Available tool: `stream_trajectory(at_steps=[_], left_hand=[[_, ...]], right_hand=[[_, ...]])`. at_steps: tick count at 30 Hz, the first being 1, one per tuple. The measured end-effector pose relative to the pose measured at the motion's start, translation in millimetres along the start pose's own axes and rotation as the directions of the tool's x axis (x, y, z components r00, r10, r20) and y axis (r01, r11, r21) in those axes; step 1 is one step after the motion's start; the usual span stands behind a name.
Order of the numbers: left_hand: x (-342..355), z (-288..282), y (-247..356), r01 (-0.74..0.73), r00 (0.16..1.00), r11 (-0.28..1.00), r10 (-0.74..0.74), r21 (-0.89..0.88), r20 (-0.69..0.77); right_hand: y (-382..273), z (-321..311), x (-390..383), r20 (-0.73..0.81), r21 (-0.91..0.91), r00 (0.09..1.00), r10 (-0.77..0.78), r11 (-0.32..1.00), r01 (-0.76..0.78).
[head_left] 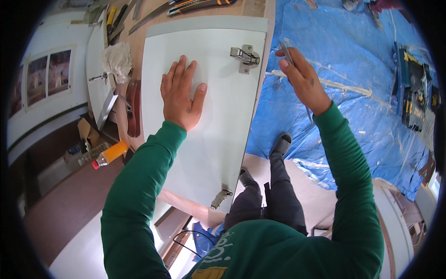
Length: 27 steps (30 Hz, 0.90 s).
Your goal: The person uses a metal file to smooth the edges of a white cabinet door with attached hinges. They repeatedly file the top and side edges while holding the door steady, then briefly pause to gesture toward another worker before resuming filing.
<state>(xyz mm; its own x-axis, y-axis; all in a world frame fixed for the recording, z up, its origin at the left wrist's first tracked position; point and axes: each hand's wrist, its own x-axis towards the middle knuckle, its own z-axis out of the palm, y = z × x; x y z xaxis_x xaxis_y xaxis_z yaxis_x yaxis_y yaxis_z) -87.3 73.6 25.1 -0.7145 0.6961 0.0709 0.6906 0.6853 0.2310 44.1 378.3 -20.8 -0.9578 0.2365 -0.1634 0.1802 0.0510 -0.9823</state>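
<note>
A white cabinet door [211,125] lies flat on the workbench in front of me. My left hand [180,95] rests palm down on it, fingers stretched out and slightly spread. Metal hinges sit along the door's right side: one hinge [245,58] near the far corner, another hinge [222,196] near the close corner. Just beyond the door's right edge, my right hand [302,76] is closed round a slim grey metal tool [286,53]. Its tip points up and away, and its other end shows below my wrist. Its exact kind is unclear.
Hand tools [200,5] lie at the bench's far end. A crumpled white cloth [117,61] and an orange-filled bottle [111,153] are at left. Blue sheeting [344,111] covers the floor at right, with a tool case [413,93] on it. Another person's foot [375,16] shows far right.
</note>
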Motion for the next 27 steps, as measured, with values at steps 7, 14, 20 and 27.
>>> stream_trajectory(at_steps=[7,14,20,27], left_hand=[[1.6,1.7,-0.8,-0.014,1.000,1.000,0.014,-0.011,0.007],[1.7,2.2,-1.4,-0.019,1.000,1.000,0.019,-0.019,0.006],[3.0,0.4,-1.5,-0.036,0.999,0.999,0.036,-0.019,0.010],[2.7,0.6,-0.6,-0.033,0.999,0.999,0.033,-0.018,0.029]], right_hand=[[-11.6,-10.2,3.2,0.315,0.344,0.944,0.096,0.915,-0.209],[-3.9,-3.8,8.3,0.279,0.467,0.945,0.169,0.836,-0.287],[-0.8,4.2,15.3,0.055,0.427,0.994,0.097,0.897,-0.111],[1.8,0.8,24.3,0.036,0.223,0.982,0.184,0.957,-0.187]])
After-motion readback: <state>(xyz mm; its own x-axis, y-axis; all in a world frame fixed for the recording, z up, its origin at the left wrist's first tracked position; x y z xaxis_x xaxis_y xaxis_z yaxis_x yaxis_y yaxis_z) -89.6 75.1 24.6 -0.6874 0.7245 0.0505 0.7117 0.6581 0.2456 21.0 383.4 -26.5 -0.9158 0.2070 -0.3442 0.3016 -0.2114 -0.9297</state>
